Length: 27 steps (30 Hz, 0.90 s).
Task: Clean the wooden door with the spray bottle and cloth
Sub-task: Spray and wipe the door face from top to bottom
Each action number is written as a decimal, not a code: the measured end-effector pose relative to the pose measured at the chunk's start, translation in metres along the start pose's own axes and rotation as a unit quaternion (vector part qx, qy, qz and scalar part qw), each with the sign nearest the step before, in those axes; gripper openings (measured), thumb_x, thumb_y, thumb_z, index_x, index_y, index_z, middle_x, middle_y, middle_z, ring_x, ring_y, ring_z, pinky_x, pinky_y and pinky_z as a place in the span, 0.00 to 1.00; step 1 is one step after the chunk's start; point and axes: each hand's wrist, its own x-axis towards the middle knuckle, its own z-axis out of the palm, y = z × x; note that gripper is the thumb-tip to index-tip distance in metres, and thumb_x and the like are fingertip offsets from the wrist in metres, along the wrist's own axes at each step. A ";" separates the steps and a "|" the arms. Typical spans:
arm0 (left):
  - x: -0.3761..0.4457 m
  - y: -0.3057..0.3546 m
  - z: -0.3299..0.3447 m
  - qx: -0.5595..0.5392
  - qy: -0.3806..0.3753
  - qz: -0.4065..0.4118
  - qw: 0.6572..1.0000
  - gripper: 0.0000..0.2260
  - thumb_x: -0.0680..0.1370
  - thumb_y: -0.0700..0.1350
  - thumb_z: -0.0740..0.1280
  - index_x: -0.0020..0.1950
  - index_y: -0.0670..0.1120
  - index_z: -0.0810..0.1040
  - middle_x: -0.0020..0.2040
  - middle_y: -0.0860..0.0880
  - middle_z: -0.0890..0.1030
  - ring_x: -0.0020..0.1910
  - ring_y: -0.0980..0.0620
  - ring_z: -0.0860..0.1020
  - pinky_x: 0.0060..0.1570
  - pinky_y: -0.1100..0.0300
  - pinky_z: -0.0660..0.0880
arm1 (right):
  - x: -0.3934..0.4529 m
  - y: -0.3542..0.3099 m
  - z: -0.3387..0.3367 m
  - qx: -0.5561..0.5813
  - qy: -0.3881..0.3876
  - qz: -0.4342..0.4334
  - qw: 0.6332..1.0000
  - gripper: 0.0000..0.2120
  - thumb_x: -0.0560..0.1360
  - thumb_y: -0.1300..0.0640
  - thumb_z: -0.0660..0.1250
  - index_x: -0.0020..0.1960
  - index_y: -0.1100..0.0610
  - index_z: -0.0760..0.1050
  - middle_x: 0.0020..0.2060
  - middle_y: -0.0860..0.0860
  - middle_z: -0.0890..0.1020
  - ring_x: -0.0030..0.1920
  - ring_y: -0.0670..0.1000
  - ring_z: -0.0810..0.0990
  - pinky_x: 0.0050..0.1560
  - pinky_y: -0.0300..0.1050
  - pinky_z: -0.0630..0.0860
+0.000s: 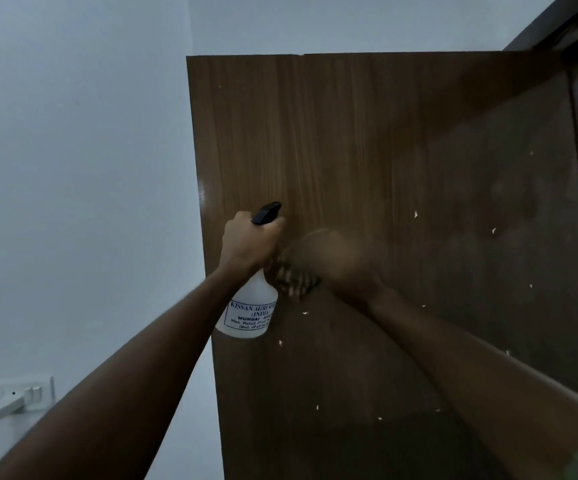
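- The wooden door (384, 168) stands open, filling the middle and right of the view, its brown grained face dotted with small pale flecks.
- The left hand (246, 242) is raised against the door near its free edge, its grip closed around the neck of the spray bottle (251, 306).
- The bottle is white and translucent with a black trigger head (266, 213) and a printed label, and hangs below the fist, just in front of the door face.
- The right hand (329, 261) is blurred, just right of the bottle; its grip is folded over a dark striped cloth (296, 280) pressed to the wood.
- A pale wall (83, 168) lies left, with a white switch plate (28, 389) low down.
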 end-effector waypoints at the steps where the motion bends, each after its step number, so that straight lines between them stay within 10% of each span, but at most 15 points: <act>1: 0.001 0.003 0.006 -0.004 -0.012 -0.002 1.000 0.12 0.81 0.47 0.70 0.46 0.38 0.82 0.38 0.41 0.86 0.28 0.50 0.80 0.30 0.56 0.77 | -0.006 0.012 -0.004 -0.005 -0.017 -0.073 0.997 0.13 0.83 0.61 0.64 0.62 0.52 0.84 0.51 0.56 0.83 0.45 0.56 0.77 0.37 0.48 0.76; 4: 0.003 0.013 0.023 -0.006 -0.031 0.003 0.999 0.10 0.82 0.46 0.70 0.44 0.41 0.81 0.35 0.44 0.83 0.30 0.50 0.79 0.32 0.56 0.75 | 0.012 0.062 -0.008 -0.040 -0.017 -0.099 0.994 0.16 0.80 0.63 0.67 0.64 0.51 0.83 0.53 0.56 0.82 0.48 0.57 0.77 0.37 0.49 0.78; 8: 0.007 0.027 0.044 -0.014 -0.035 0.011 0.999 0.10 0.82 0.48 0.71 0.44 0.43 0.82 0.33 0.47 0.84 0.26 0.53 0.79 0.27 0.59 0.75 | 0.038 0.068 -0.015 -0.007 0.048 0.284 0.958 0.24 0.73 0.71 0.63 0.62 0.50 0.83 0.54 0.54 0.78 0.50 0.58 0.74 0.35 0.52 0.79; 15: 0.021 0.045 0.078 0.015 -0.030 -0.006 0.999 0.15 0.77 0.53 0.71 0.44 0.41 0.84 0.35 0.45 0.86 0.29 0.51 0.81 0.35 0.52 0.79 | -0.033 0.080 -0.023 -0.024 -0.009 -0.185 0.982 0.13 0.82 0.63 0.65 0.62 0.54 0.83 0.52 0.57 0.84 0.46 0.57 0.80 0.44 0.51 0.79; 21: 0.025 0.056 0.103 0.020 -0.028 0.002 0.999 0.14 0.81 0.52 0.72 0.49 0.40 0.83 0.36 0.45 0.85 0.27 0.53 0.80 0.29 0.58 0.76 | -0.008 0.114 -0.015 -0.017 0.070 0.247 0.966 0.24 0.72 0.71 0.66 0.61 0.50 0.83 0.54 0.56 0.80 0.49 0.60 0.76 0.34 0.52 0.80; 27: 0.029 0.060 0.124 0.034 -0.025 -0.019 0.999 0.14 0.79 0.52 0.71 0.46 0.40 0.84 0.36 0.46 0.87 0.28 0.52 0.82 0.34 0.54 0.80 | -0.069 0.122 -0.037 -0.001 -0.006 -0.197 0.980 0.13 0.80 0.63 0.68 0.64 0.53 0.81 0.53 0.56 0.83 0.46 0.56 0.80 0.44 0.50 0.80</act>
